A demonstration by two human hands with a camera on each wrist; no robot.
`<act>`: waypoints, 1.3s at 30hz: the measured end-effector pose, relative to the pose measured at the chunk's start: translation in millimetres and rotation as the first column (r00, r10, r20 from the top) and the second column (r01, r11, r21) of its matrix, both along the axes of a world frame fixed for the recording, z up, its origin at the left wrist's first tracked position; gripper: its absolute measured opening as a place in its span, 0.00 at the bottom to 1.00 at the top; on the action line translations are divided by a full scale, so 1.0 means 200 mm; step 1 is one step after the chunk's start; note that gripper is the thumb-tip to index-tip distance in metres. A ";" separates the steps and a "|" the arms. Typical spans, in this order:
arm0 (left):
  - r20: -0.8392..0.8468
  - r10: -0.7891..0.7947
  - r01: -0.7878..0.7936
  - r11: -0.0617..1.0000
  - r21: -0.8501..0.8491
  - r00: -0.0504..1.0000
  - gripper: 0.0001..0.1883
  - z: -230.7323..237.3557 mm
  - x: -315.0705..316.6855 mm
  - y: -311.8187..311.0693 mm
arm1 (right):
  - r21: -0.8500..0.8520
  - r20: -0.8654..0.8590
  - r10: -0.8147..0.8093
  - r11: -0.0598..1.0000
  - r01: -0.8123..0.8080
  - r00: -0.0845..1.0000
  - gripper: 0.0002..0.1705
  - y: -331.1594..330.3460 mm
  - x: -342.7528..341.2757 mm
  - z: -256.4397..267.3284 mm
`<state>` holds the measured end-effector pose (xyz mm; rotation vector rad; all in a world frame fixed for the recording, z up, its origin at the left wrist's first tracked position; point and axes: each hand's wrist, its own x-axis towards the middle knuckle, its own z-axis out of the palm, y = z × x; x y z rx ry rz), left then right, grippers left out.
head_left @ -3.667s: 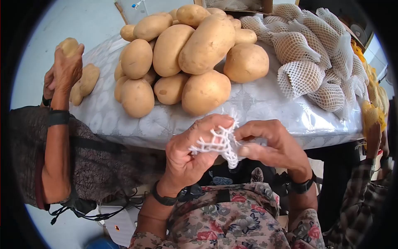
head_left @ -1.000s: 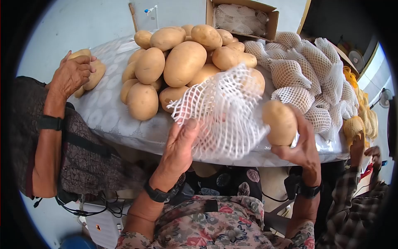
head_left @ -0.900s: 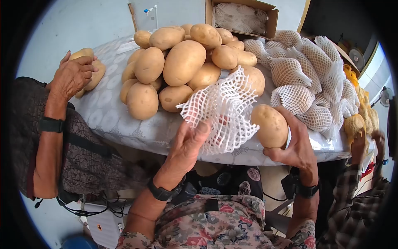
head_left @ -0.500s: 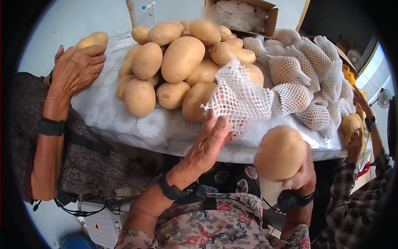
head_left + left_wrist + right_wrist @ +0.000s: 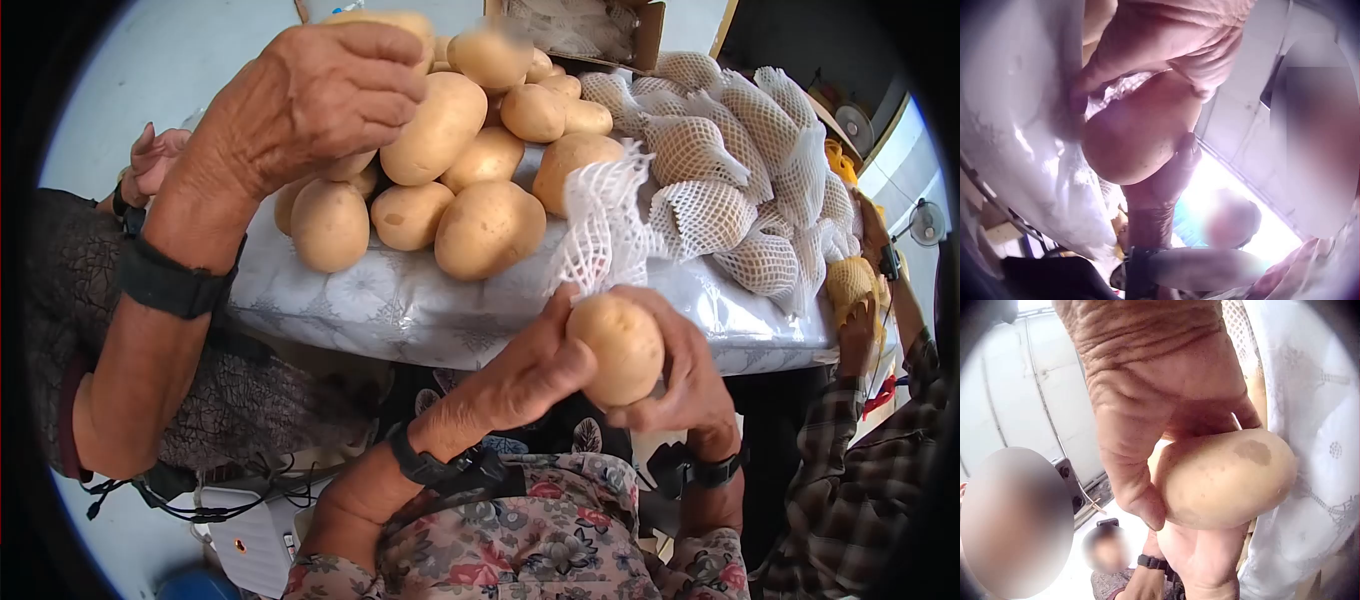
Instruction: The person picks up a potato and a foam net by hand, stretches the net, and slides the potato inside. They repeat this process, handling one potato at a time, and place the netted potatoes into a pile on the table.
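Potato (image 5: pixel 617 350) sits gripped in the right hand (image 5: pixel 692 382), left hand (image 5: pixel 525 380) holding a net sleeve (image 5: pixel 605 215), white netting (image 5: pixel 572 30) inside the box (image 5: pixel 649 36).

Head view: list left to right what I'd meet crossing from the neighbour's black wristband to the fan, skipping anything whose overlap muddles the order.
Neighbour's black wristband → wearer's left hand → held potato → wearer's right hand → yellow-netted bundle → fan.
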<state>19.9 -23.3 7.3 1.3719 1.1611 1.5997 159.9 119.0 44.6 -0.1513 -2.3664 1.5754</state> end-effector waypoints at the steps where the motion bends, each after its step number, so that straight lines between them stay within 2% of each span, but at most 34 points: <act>1: 0.210 0.053 -0.041 0.997 -0.063 0.976 0.42 -0.01 0.06 -0.02 | -0.097 0.035 -0.053 0.994 0.056 0.998 0.51 0.02 0.01 0.00; 2: -0.036 0.193 -0.193 0.981 -0.006 0.981 0.35 -0.02 0.06 -0.03 | -0.050 0.032 -0.099 0.994 0.101 0.995 0.51 0.06 0.02 0.00; 3: -0.270 0.331 -0.319 0.944 0.088 0.904 0.30 -0.03 0.03 -0.04 | 0.041 0.006 -0.099 0.994 0.099 0.995 0.52 0.10 0.02 0.01; 4: -0.355 0.427 -0.406 0.904 0.137 0.832 0.31 -0.03 0.01 -0.07 | 0.016 0.017 -0.109 0.994 0.108 0.994 0.52 0.12 0.03 0.02; 5: -0.429 0.517 -0.484 0.853 0.194 0.740 0.32 -0.02 -0.01 -0.10 | -0.008 0.031 -0.116 0.993 0.116 0.993 0.52 0.13 0.03 0.04; 6: -0.441 0.597 -0.533 0.800 0.275 0.670 0.37 -0.01 -0.04 -0.11 | -0.022 0.029 -0.114 0.993 0.114 0.993 0.52 0.15 0.03 0.05; 9: -0.484 0.773 -0.622 0.625 0.472 0.409 0.39 0.09 -0.07 -0.02 | -0.056 0.028 -0.096 0.994 0.097 0.995 0.52 0.15 0.01 0.06; 10: -0.514 0.765 -0.603 0.632 0.486 0.388 0.40 0.10 -0.08 0.02 | -0.059 0.030 -0.091 0.994 0.093 0.995 0.51 0.15 0.01 0.06; 13: -0.624 0.685 -0.539 0.709 0.455 0.376 0.39 0.08 -0.06 0.05 | -0.063 0.035 -0.058 0.996 0.061 0.998 0.51 0.14 -0.01 0.07; 14: -0.583 0.715 -0.555 0.685 0.472 0.386 0.30 0.08 -0.06 0.07 | -0.066 0.041 -0.044 0.997 0.047 0.998 0.51 0.13 0.00 0.06; 17: -0.624 0.714 -0.541 0.677 0.499 0.317 0.19 0.02 -0.12 0.10 | -0.033 0.058 -0.041 0.999 0.043 0.997 0.51 0.14 0.01 0.05; 18: -0.584 0.749 -0.569 0.640 0.516 0.314 0.12 0.05 -0.09 0.11 | -0.025 0.054 -0.059 0.998 0.060 0.997 0.51 0.14 0.01 0.05; 23: -0.494 0.714 -0.634 0.686 0.356 0.496 0.10 -0.01 -0.09 0.13 | 0.031 -0.049 -0.214 0.976 0.216 0.976 0.52 0.12 0.07 0.04; 24: -0.464 0.712 -0.654 0.689 0.314 0.527 0.09 -0.02 -0.09 0.13 | -0.068 0.055 -0.272 0.959 0.276 0.961 0.53 0.06 0.11 0.09; 27: -0.339 0.708 -0.652 0.705 0.279 0.620 0.10 0.01 -0.06 0.13 | -0.236 0.134 -0.125 0.959 0.155 0.983 0.54 0.00 0.21 0.12; 28: -0.331 0.711 -0.643 0.703 0.305 0.620 0.10 0.02 -0.04 0.13 | -0.295 0.176 -0.080 0.947 0.130 0.981 0.53 -0.02 0.21 0.11; 30: -0.319 0.716 -0.616 0.698 0.365 0.621 0.10 0.05 -0.02 0.12 | -0.062 0.205 -0.055 0.996 0.069 0.977 0.48 -0.05 0.16 0.10; 31: -0.350 0.728 -0.578 0.683 0.446 0.590 0.10 0.06 -0.02 0.11 | 0.059 0.236 -0.062 0.997 0.049 0.970 0.47 -0.06 0.13 0.10; 32: -0.377 0.742 -0.535 0.665 0.521 0.555 0.11 0.08 -0.01 0.09 | 0.061 0.316 -0.023 0.998 0.004 0.949 0.44 -0.03 0.12 0.08; 33: -0.401 0.757 -0.485 0.643 0.592 0.515 0.11 0.09 -0.02 0.08 | -0.026 0.287 -0.054 0.998 0.064 0.956 0.44 -0.03 0.12 0.06; 37: -0.518 0.685 -0.333 0.714 0.615 0.512 0.13 0.15 -0.02 -0.01 | -0.378 0.162 -0.165 0.900 0.216 0.973 0.46 -0.06 0.08 0.01; 39: -0.573 0.617 -0.306 0.778 0.549 0.539 0.14 0.15 0.00 -0.03 | -0.501 0.112 -0.224 0.829 0.250 0.968 0.48 -0.06 0.06 0.01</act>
